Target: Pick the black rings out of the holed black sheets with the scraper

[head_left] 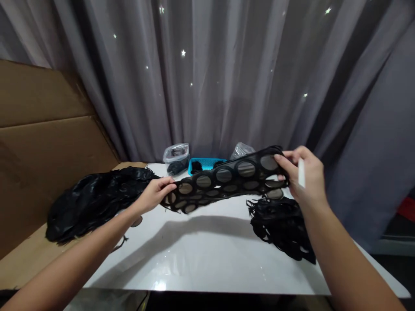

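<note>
Our left hand (155,194) and right hand (311,177) pinch a black strip (215,181) between closed fingers; its circles (246,169) seem mostly attached.

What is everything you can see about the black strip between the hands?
The black strip looks like thin, flexible sheet material, with rows of round greyish patches along its length and a partly ragged lower edge. It is held above the white table, slanting upward toward the right hand, which grips one end; the left hand pinches the other.
</note>
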Action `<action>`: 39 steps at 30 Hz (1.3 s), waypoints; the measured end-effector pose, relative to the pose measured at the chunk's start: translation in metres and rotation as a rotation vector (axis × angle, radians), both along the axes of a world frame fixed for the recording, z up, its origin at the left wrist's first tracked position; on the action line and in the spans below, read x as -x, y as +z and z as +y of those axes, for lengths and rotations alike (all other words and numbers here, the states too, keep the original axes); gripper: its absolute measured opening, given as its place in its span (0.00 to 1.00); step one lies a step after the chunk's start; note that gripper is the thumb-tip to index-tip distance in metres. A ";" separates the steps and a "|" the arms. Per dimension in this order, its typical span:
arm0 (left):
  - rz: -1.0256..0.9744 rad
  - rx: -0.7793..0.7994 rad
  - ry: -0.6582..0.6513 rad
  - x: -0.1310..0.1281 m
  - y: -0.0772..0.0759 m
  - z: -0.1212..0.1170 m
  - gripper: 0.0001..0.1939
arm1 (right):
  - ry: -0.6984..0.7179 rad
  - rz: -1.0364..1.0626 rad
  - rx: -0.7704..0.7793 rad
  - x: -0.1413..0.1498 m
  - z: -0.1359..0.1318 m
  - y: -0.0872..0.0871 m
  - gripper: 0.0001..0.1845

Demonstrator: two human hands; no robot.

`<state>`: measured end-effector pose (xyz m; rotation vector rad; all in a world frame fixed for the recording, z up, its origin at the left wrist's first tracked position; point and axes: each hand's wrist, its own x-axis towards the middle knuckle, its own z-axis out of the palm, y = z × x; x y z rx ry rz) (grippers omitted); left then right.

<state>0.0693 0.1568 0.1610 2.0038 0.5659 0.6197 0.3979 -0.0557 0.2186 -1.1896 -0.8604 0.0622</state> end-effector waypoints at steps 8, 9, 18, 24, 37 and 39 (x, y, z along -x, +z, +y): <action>0.288 -0.415 0.043 0.028 0.006 0.005 0.20 | 0.067 0.151 0.276 0.007 -0.037 -0.088 0.27; 0.368 -0.409 0.006 0.024 -0.010 0.012 0.20 | 0.112 0.163 0.362 0.005 -0.031 -0.107 0.28; 0.595 -0.443 0.031 -0.012 -0.120 0.067 0.17 | 0.069 -0.109 0.838 -0.011 0.025 -0.208 0.13; 0.638 -0.463 0.187 -0.015 -0.122 0.078 0.19 | 0.049 -0.170 0.900 -0.034 0.037 -0.202 0.12; 0.401 -0.376 0.450 0.075 -0.148 -0.056 0.30 | 0.006 -0.408 0.877 0.039 -0.072 -0.218 0.08; 0.337 -0.324 0.461 0.061 -0.149 -0.066 0.26 | -0.063 -0.461 0.846 0.043 -0.062 -0.227 0.06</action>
